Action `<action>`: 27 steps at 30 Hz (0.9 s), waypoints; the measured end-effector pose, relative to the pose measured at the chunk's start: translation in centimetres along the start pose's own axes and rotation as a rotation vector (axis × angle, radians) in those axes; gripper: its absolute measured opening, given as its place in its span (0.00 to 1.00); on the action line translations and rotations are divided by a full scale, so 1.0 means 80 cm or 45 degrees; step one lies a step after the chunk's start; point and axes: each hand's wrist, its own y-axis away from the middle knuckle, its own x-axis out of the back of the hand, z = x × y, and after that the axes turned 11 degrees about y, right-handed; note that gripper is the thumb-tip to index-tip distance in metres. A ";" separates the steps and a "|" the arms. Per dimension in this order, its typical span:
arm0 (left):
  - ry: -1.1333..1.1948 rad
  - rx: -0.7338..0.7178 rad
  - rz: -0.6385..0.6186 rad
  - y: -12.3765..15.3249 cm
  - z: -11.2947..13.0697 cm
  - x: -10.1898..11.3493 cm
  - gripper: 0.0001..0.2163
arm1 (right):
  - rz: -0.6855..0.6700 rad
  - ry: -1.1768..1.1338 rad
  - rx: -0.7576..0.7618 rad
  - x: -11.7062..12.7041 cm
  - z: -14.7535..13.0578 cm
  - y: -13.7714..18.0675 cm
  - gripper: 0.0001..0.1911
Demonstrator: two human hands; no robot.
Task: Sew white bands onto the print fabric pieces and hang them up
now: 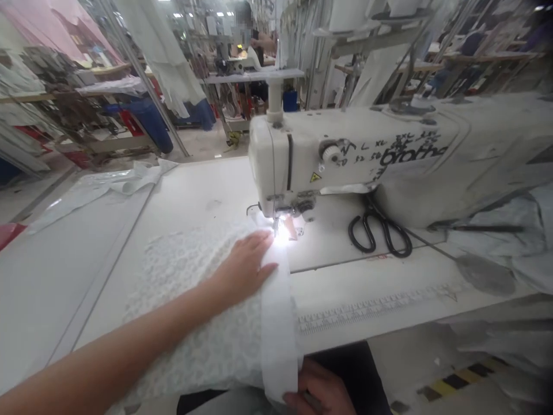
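My left hand (pixel 247 265) lies flat with fingers stretched out on white lace fabric (pixel 194 300), close to the lit needle (pixel 276 227) of a white sewing machine (pixel 345 155). A plain white fabric strip (pixel 279 311) runs from the needle toward me and hangs over the table's front edge. My right hand (pixel 317 392) is at the bottom edge, below the table, with fingers closed on the strip's lower end.
Black scissors (pixel 380 233) lie on the table right of the needle. A printed ruler (pixel 371 308) runs along the table's front edge. White cloth pieces (pixel 108 184) lie at the far left. Grey fabric (pixel 510 242) is piled at right. Another person works at a far table (pixel 259 43).
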 end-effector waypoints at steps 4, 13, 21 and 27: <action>-0.041 -0.037 -0.012 -0.014 -0.005 0.003 0.23 | 0.115 -0.123 -0.118 0.005 -0.023 0.008 0.09; -0.078 0.224 0.097 0.091 0.017 0.002 0.25 | 0.272 -0.262 -0.243 0.014 -0.038 0.044 0.08; -0.200 0.259 0.136 0.103 0.004 0.008 0.21 | 0.331 -0.267 -0.240 0.015 -0.044 0.056 0.10; -0.259 0.270 0.124 0.102 -0.007 0.013 0.22 | 0.345 -0.209 -0.187 0.013 -0.043 0.054 0.10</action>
